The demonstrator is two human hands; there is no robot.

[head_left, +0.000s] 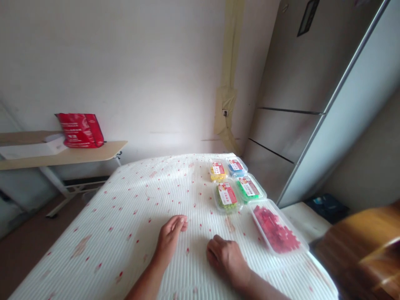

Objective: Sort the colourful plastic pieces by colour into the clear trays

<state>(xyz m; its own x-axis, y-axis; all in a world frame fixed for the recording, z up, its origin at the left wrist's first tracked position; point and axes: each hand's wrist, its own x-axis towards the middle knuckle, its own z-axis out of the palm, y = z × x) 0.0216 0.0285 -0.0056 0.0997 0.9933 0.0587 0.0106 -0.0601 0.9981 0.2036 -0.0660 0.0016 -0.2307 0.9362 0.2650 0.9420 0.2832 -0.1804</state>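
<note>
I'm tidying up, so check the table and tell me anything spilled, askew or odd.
Nothing looks spilled on the cloth. One mild mismatch: the red tub, near the cloth's right edge, is bigger and looks unlabelled, while the other four tubs beyond it are all labelled.

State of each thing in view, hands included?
Left hand: curled, apparently empty
Right hand: curled, apparently empty
Yellow container: lidded
Blue container: lidded
Bright-green container: lidded
Olive-green container: lidded
Pink container: filled, lid unclear
Refrigerator: doors shut
Red bag: upright
</note>
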